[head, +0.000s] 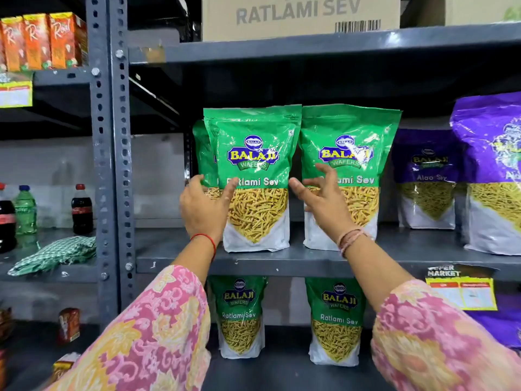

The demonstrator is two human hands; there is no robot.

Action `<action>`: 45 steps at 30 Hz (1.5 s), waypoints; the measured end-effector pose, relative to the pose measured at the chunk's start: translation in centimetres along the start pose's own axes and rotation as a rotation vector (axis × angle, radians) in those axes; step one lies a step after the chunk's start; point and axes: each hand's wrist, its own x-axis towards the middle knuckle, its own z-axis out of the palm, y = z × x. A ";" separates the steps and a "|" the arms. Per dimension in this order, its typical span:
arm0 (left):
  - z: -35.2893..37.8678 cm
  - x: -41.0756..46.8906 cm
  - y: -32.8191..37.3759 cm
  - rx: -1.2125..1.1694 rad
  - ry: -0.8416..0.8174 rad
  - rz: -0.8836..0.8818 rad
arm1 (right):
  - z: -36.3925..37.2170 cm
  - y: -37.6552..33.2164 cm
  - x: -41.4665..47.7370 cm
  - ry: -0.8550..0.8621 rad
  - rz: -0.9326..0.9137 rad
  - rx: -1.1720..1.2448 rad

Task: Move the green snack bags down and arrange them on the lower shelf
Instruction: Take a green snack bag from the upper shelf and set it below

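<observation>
Two green Ratlami Sev bags stand upright side by side on the middle shelf (282, 262): the left bag (255, 153) and the right bag (351, 142). A third green bag (200, 153) peeks out behind the left one. My left hand (204, 210) rests against the left edge of the left bag, thumb across its front. My right hand (321, 198) hovers with spread fingers between the two bags, in front of the right one. On the lower shelf (282, 373) stand two more green bags, one at the left (239, 314) and one at the right (337, 320).
Purple Aloo Sev bags (425, 176) (493, 170) fill the right of the middle shelf. A Ratlami Sev carton (298, 15) sits on the top shelf. A grey slotted upright (112, 165) stands left. Beyond it are soda bottles (81, 208) and a green cloth (56, 253).
</observation>
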 end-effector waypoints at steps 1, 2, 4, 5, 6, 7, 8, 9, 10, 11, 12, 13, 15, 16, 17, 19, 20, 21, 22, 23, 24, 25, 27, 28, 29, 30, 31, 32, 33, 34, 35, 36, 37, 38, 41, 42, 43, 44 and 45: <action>0.1 0.1 -0.2 -0.054 -0.027 -0.058 | 0.7 0.2 0.3 -0.050 0.069 0.070; 0.5 0.1 -0.5 -0.104 -0.089 -0.110 | 1.3 0.3 0.5 -0.129 0.118 0.095; 0.9 0.3 -1.5 -0.146 -0.292 -0.221 | 2.7 1.0 0.7 -0.217 0.206 0.116; 1.2 0.4 -2.0 -0.165 -0.397 -0.262 | 3.3 1.7 1.0 -0.220 0.241 0.142; 1.4 0.2 -2.3 -0.185 -0.486 -0.289 | 3.9 2.1 1.0 -0.221 0.277 0.174; 1.4 0.2 -2.9 -0.213 -0.544 -0.323 | 4.4 2.7 1.1 -0.235 0.313 0.215; 1.5 0.3 -3.4 -0.250 -0.573 -0.343 | 4.7 2.8 1.0 -0.253 0.342 0.245; 1.3 0.3 -3.6 -0.293 -0.593 -0.341 | 4.9 3.0 0.9 -0.260 0.363 0.278; 1.0 0.3 -3.6 -0.326 -0.606 -0.335 | 4.9 3.1 0.9 -0.254 0.368 0.303; 0.8 0.4 -3.5 -0.337 -0.618 -0.328 | 4.9 3.2 0.9 -0.238 0.361 0.330; 0.6 0.3 -3.5 -0.341 -0.629 -0.303 | 4.8 3.2 0.7 -0.220 0.342 0.343; 0.3 0.3 -3.3 -0.338 -0.629 -0.283 | 4.6 3.1 0.5 -0.207 0.328 0.358; -0.4 0.4 -2.8 -0.344 -0.617 -0.252 | 4.3 2.4 -0.1 -0.186 0.270 0.390; -1.0 0.4 -2.3 -0.336 -0.610 -0.236 | 4.2 1.8 -0.6 -0.176 0.228 0.392; -1.6 0.2 -1.8 -0.336 -0.602 -0.222 | 4.1 1.3 -0.9 -0.166 0.195 0.407; -3.2 -0.3 -0.6 -0.348 -0.568 -0.161 | 3.9 0.4 -1.7 -0.140 0.150 0.417; -4.1 -0.9 0.1 -0.355 -0.545 -0.123 | 3.7 0.0 -2.4 -0.133 0.124 0.415; -5.1 -1.7 0.6 -0.363 -0.524 -0.090 | 3.4 -0.4 -3.2 -0.126 0.089 0.414; -6.2 -2.7 1.1 -0.366 -0.508 -0.059 | 3.1 -0.7 -4.3 -0.118 0.058 0.404; -7.3 -3.9 1.5 -0.365 -0.499 -0.035 | 2.7 -0.9 -5.5 -0.107 0.029 0.398; -8.3 -5.2 1.7 -0.359 -0.486 -0.015 | 2.4 -0.8 -6.6 -0.100 -0.012 0.394; -9.2 -6.9 1.7 -0.344 -0.469 -0.019 | 2.2 -0.5 -8.1 -0.104 -0.042 0.389; -10.4 -10.3 0.7 -0.300 -0.423 -0.056 | 2.3 1.0 -11.3 -0.113 -0.076 0.354; -10.7 -12.2 -0.3 -0.273 -0.396 -0.075 | 2.5 2.1 -13.0 -0.117 -0.075 0.330; -10.8 -13.9 -1.3 -0.243 -0.385 -0.098 | 2.8 3.4 -14.5 -0.121 -0.055 0.324; -10.8 -15.7 -2.5 -0.213 -0.393 -0.141 | 3.2 5.0 -16.0 -0.135 -0.013 0.325; -10.7 -17.5 -3.8 -0.192 -0.411 -0.203 | 3.5 6.5 -17.4 -0.162 0.041 0.329; -10.5 -19.1 -5.3 -0.181 -0.423 -0.274 | 3.9 7.9 -18.5 -0.197 0.099 0.314; -10.1 -20.8 -6.9 -0.177 -0.436 -0.360 | 4.2 9.5 -19.6 -0.233 0.162 0.292; -9.8 -22.3 -8.4 -0.167 -0.450 -0.442 | 4.5 11.3 -20.5 -0.271 0.218 0.266; -9.3 -23.6 -9.8 -0.158 -0.471 -0.507 | 4.8 12.8 -21.3 -0.308 0.264 0.235; -8.7 -24.9 -11.6 -0.157 -0.494 -0.553 | 5.1 14.3 -21.9 -0.341 0.304 0.199; -7.9 -25.9 -13.1 -0.157 -0.518 -0.583 | 5.5 15.8 -22.3 -0.368 0.345 0.162; -7.0 -26.6 -14.2 -0.152 -0.540 -0.604 | 5.9 17.3 -22.4 -0.384 0.383 0.134; -4.1 -26.7 -16.7 -0.171 -0.616 -0.596 | 7.1 20.8 -21.6 -0.389 0.474 0.078; -3.0 -26.3 -17.6 -0.186 -0.625 -0.600 | 7.8 22.1 -21.0 -0.386 0.501 0.062; -1.9 -25.7 -18.9 -0.198 -0.631 -0.608 | 8.5 23.1 -20.2 -0.387 0.525 0.060; -1.0 -25.1 -20.0 -0.206 -0.640 -0.625 | 9.3 24.2 -19.6 -0.386 0.549 0.071; -0.1 -24.6 -21.2 -0.218 -0.645 -0.643 | 10.2 25.3 -19.0 -0.377 0.571 0.089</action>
